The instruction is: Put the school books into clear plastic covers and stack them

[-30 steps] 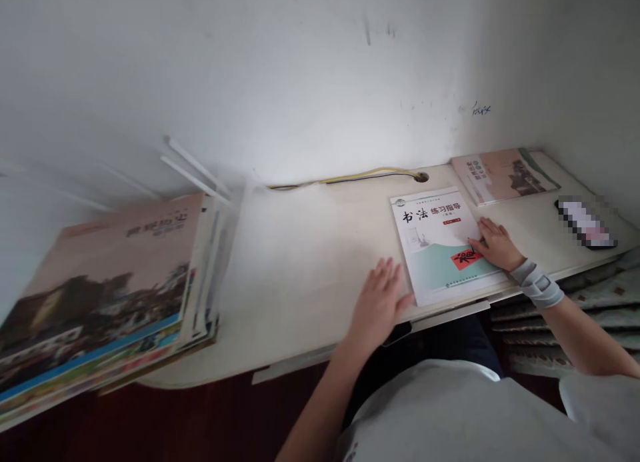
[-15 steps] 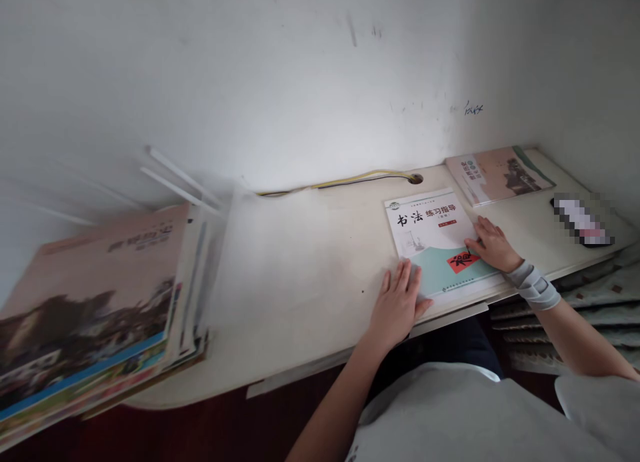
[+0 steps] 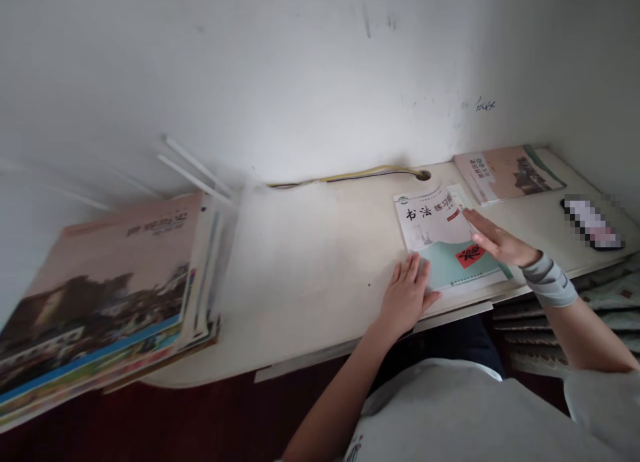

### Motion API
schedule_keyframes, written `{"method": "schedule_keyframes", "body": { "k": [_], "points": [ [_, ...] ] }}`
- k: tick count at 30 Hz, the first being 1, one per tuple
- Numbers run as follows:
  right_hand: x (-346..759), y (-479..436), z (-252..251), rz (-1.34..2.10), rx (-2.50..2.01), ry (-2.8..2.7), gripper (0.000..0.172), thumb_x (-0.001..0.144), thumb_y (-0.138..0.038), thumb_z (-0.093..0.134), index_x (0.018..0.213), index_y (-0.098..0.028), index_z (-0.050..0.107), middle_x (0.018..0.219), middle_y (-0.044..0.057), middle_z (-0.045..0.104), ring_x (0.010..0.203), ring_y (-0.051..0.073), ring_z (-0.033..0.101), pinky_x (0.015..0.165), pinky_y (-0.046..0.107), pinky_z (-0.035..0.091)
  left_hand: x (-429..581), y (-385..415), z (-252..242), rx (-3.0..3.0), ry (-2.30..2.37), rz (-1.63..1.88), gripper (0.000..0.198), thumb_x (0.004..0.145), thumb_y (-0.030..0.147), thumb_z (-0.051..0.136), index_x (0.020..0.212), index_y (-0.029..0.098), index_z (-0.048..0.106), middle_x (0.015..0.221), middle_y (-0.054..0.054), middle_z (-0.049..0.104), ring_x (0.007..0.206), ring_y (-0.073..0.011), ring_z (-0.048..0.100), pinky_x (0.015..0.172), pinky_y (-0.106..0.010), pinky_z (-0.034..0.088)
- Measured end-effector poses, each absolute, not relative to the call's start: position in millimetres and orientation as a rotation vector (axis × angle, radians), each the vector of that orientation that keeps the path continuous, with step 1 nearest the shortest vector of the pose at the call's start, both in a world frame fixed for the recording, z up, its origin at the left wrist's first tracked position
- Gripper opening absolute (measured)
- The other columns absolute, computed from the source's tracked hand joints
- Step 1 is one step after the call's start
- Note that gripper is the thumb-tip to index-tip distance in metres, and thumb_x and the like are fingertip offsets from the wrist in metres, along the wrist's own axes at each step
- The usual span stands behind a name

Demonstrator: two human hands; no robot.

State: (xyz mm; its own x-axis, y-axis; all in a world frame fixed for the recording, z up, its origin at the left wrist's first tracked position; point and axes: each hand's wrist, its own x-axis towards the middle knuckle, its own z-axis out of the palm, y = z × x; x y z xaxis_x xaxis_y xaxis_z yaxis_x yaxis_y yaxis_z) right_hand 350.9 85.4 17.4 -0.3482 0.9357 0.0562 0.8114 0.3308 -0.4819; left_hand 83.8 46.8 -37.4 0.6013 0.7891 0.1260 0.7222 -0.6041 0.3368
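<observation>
White-green book (image 3: 443,269): left hand (image 3: 407,297) flat at its left edge, right hand (image 3: 503,243) at curled cover (image 3: 436,219), grip unclear; I'd lift gently.

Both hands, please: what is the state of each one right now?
Left hand: open, palm down at the left edge of the calligraphy book.
Right hand: open, at its curled cover.
</observation>
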Motion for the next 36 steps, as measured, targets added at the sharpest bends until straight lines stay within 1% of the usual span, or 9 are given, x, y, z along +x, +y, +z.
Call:
{"method": "schedule_keyframes", "body": {
  "k": [3,7,10,13,22,25,29,33,36],
  "points": [
    [327.6,87.2,36.1,0.66,-1.281,-2.378,0.065,0.092,-0.059,0.021,0.148,-0.025,0.021,0.154,0.003,0.021,0.141,0.022,0.015,0.115,0.046,0.018,83.6,52.8,-21.8,2.179,1.192,0.612,0.049,0.093,0.045,0.035,0.127,0.014,0.052,0.137,-0.015,0.049,0.129,-0.0251,0.043,0.109,-0.046,0.029],
    [289.9,85.9,38.5,0.651,-1.213,-2.403,0.066,0.092,-0.058,0.024,0.145,-0.02,0.029,0.154,0.007,0.019,0.141,0.023,0.012,0.116,0.047,0.013,86.8,58.3,-2.3,1.552,1.04,0.808,0.045,0.086,0.051,0.045,0.1,0.014,0.067,0.099,-0.009,0.071,0.097,-0.0233,0.063,0.09,-0.036,0.047],
    [274.3,84.0,31.8,0.625,-1.207,-2.354,0.065,0.093,-0.056,0.024,0.144,-0.015,0.032,0.153,0.011,0.02,0.141,0.023,0.012,0.115,0.047,0.015,96.2,61.7,2.0,1.142,0.883,0.819,0.039,0.074,0.049,0.063,0.08,0.011,0.068,0.074,-0.006,0.069,0.078,-0.0206,0.065,0.079,-0.034,0.049],
    [272.6,81.9,26.1,0.588,-1.213,-2.301,0.063,0.094,-0.054,0.026,0.144,-0.017,0.033,0.153,0.01,0.02,0.141,0.024,0.013,0.115,0.048,0.017,107.5,64.3,-0.8,0.865,0.849,0.855,0.033,0.064,0.042,0.072,0.073,0.011,0.065,0.068,-0.003,0.065,0.068,-0.016,0.062,0.073,-0.032,0.05],
    [287.0,72.0,22.6,0.501,-1.331,-2.167,0.071,0.09,-0.056,0.038,0.148,-0.02,0.019,0.154,0.012,0.017,0.141,0.026,0.016,0.113,0.049,0.023,138.0,70.1,-16.3,0.948,0.983,0.918,0.034,0.064,0.047,0.071,0.065,0.014,0.06,0.058,0.001,0.058,0.058,-0.0127,0.056,0.055,-0.023,0.043],
    [295.0,71.5,23.3,0.418,-1.385,-2.101,0.072,0.089,-0.056,0.039,0.148,-0.021,0.018,0.154,0.012,0.019,0.14,0.027,0.018,0.111,0.05,0.026,150.8,73.0,-20.4,0.936,1.024,0.963,0.041,0.069,0.054,0.066,0.067,0.014,0.059,0.055,0.001,0.055,0.055,-0.0128,0.055,0.049,-0.022,0.039],
    [311.0,74.2,37.6,0.216,-1.429,-2.049,0.071,0.089,-0.058,0.037,0.148,-0.021,0.02,0.152,0.013,0.022,0.14,0.029,0.018,0.11,0.052,0.027,158.7,73.8,-24.4,0.876,0.949,1.025,0.048,0.079,0.062,0.051,0.078,0.014,0.059,0.061,-0.002,0.058,0.061,-0.0145,0.059,0.052,-0.023,0.042],
    [318.2,89.4,53.0,0.186,-1.435,-2.179,0.071,0.088,-0.06,0.038,0.146,-0.021,0.027,0.151,0.013,0.026,0.139,0.031,0.02,0.11,0.054,0.025,138.5,75.3,-20.7,1.038,0.968,1.049,0.041,0.082,0.046,0.057,0.109,0.016,0.052,0.082,-0.005,0.065,0.072,-0.0161,0.063,0.061,-0.026,0.049],
    [305.3,113.9,43.8,0.395,-1.412,-2.326,0.077,0.083,-0.066,0.041,0.145,-0.022,0.028,0.154,0.011,0.019,0.141,0.032,0.014,0.108,0.054,0.028,106.9,77.4,-12.4,1.496,1.216,0.995,0.056,0.083,0.035,0.058,0.131,0.017,0.037,0.099,-0.009,0.066,0.088,-0.0211,0.064,0.076,-0.035,0.051]
  ]
}}
